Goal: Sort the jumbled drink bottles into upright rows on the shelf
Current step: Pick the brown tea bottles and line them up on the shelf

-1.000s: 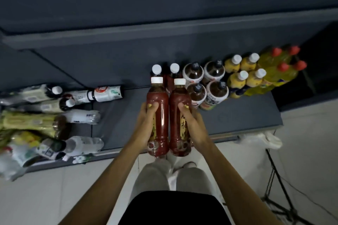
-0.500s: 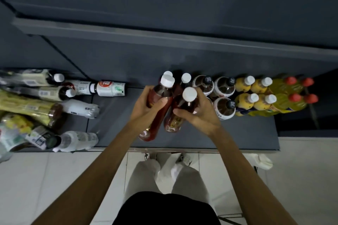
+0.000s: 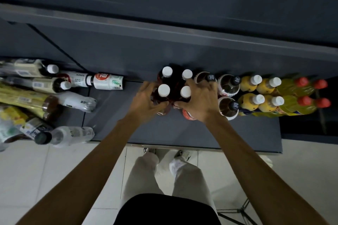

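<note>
Two red tea bottles with white caps stand upright on the dark shelf (image 3: 182, 133), in front of two like them at the back. My left hand (image 3: 146, 102) grips the left front bottle (image 3: 164, 90). My right hand (image 3: 199, 102) grips the right front bottle (image 3: 185, 91). To their right stand upright rows: dark tea bottles with black caps (image 3: 228, 84), yellow bottles with white caps (image 3: 256, 89), and yellow bottles with red caps (image 3: 303, 91).
A jumble of lying bottles (image 3: 45, 97) covers the shelf's left end, among them a white-labelled one (image 3: 108, 81) and a clear one (image 3: 71, 134). A higher shelf edge (image 3: 164, 29) runs above. My legs and white floor tiles (image 3: 27, 170) lie below.
Both hands carried the two red bottles forward from in front of my body, tipped them upright and set them on the shelf before the back pair.
</note>
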